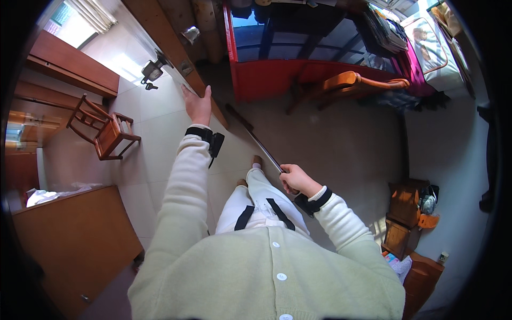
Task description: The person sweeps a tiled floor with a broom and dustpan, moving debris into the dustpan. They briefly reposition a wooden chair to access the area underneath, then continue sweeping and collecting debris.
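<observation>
My left hand (198, 108) is raised at the edge of a brown wooden door (200, 80). Its fingers and thumb are spread, and the hand seems to touch the door edge. A lock handle (152, 70) with keys hanging from it sits on the door just beyond the fingers. In my right hand (300, 180), closed in front of my thigh, is the thin handle of a broom (265, 151). The broom slants forward and left to its dark brown head (238, 116), low by the floor near the door's lower end.
A wooden chair (109, 136) stands at the left, above a brown cabinet (74, 240). Ahead is a red-sided table (266, 77) with another wooden chair (346, 82) against it. Wooden boxes (404, 205) and an orange dustpan-like item (428, 221) lie along the right wall.
</observation>
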`<state>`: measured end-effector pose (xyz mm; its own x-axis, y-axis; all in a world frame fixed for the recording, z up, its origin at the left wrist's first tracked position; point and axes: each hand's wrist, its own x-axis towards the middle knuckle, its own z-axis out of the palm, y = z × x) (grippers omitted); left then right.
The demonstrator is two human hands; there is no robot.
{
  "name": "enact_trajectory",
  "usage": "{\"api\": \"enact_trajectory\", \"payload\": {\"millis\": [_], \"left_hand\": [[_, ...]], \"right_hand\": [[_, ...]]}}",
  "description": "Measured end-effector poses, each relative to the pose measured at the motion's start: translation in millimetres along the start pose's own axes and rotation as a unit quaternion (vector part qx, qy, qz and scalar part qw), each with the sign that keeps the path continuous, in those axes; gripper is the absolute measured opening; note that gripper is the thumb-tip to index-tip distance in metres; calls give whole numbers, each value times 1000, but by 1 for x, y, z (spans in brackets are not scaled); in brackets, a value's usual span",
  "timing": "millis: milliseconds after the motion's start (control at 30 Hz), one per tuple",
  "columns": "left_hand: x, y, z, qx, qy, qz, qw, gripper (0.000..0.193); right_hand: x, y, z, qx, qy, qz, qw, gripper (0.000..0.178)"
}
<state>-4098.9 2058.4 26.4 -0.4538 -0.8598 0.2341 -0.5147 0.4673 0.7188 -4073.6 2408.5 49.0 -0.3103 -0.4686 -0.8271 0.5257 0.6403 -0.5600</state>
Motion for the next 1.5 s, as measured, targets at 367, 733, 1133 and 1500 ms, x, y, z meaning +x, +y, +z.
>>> {"api": "enact_trajectory", "payload": {"millis": [367, 733, 1133, 1500], "left_hand": [[9, -11, 11, -72, 66, 21, 995, 36], [-4, -85, -92, -21, 76, -2, 997, 31], [6, -190, -180, -47, 184, -108, 976, 32], [19, -230, -207, -32, 153, -125, 980, 34]], "right_hand": [[34, -45, -22, -76, -9, -13, 997, 57], [121, -78, 27, -207, 63, -102, 971, 42], [300, -161, 114, -359, 167, -242, 886, 23], [450, -239, 196, -415, 186, -193, 869, 27]]}}
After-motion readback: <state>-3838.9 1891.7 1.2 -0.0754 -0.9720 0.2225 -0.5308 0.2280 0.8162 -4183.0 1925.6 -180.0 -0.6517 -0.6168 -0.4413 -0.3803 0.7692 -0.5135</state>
